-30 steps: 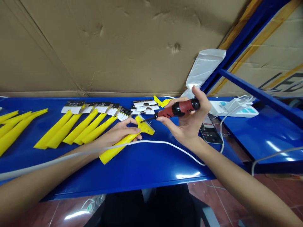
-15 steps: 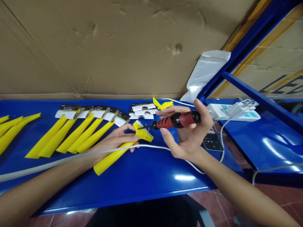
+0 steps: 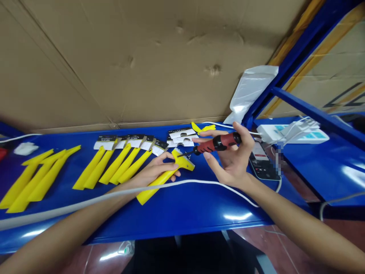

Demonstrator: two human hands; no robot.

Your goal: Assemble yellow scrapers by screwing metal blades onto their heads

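My left hand (image 3: 161, 167) grips a yellow scraper (image 3: 155, 186) near its head, its handle slanting down toward me. In my right hand (image 3: 234, 160) is a red and black screwdriver (image 3: 209, 145), held between the fingers with the thumb spread below and one finger at the butt end. The screwdriver's tip meets the scraper's head, where a screw may sit; that spot is too small to make out. Beyond the hands lie white and black cards (image 3: 182, 137) and small yellow plastic parts (image 3: 203, 128).
Several yellow scrapers with cards (image 3: 125, 161) lie in a row to the left, and more yellow handles (image 3: 40, 179) farther left. A white cable (image 3: 182, 182) crosses in front. A phone (image 3: 264, 161) and power strip (image 3: 305, 135) are right. Cardboard (image 3: 142, 57) stands behind.
The view has shifted left, so the table's things appear farther right and more handles show. The screwdriver stays at the scraper's head, and both hands keep their hold.
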